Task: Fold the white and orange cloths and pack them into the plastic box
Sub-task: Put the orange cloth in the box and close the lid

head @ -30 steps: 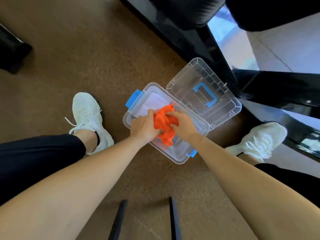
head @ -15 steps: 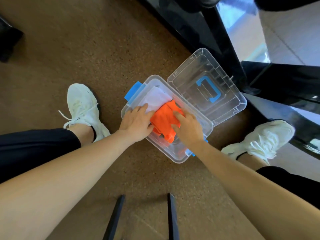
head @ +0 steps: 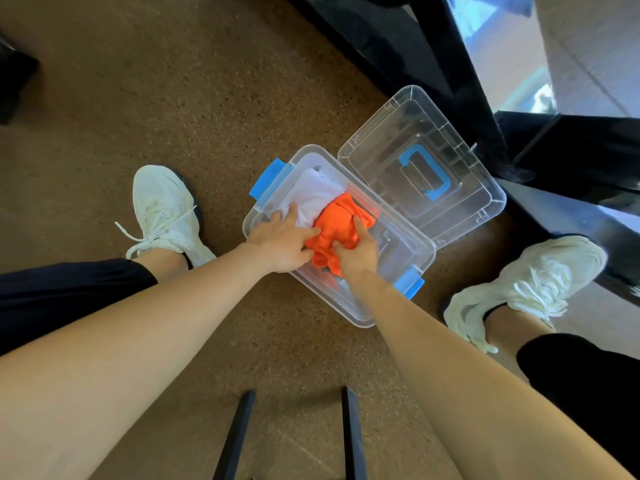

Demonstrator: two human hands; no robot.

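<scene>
A clear plastic box [head: 349, 311] with blue latches stands on the brown floor between my feet. Its hinged lid [head: 420, 164], with a blue handle, lies open to the far right. Inside the box, a folded white cloth [head: 313, 195] lies at the far end. A bunched orange cloth [head: 337, 225] sits beside it, partly on top. My left hand [head: 282, 239] lies flat with straight fingers on the white cloth and the orange cloth's left edge. My right hand [head: 356, 251] presses down on the orange cloth, forefinger stretched out.
My white sneakers stand to the left [head: 166, 211] and right [head: 526, 282] of the box. Black furniture with a glass panel [head: 415, 53] rises just behind the lid. Two dark bars [head: 351, 434] cross the floor near me.
Both hands have let go of the bunched orange cloth and now press it down into the box. The fingers have gone from curled to straight.
</scene>
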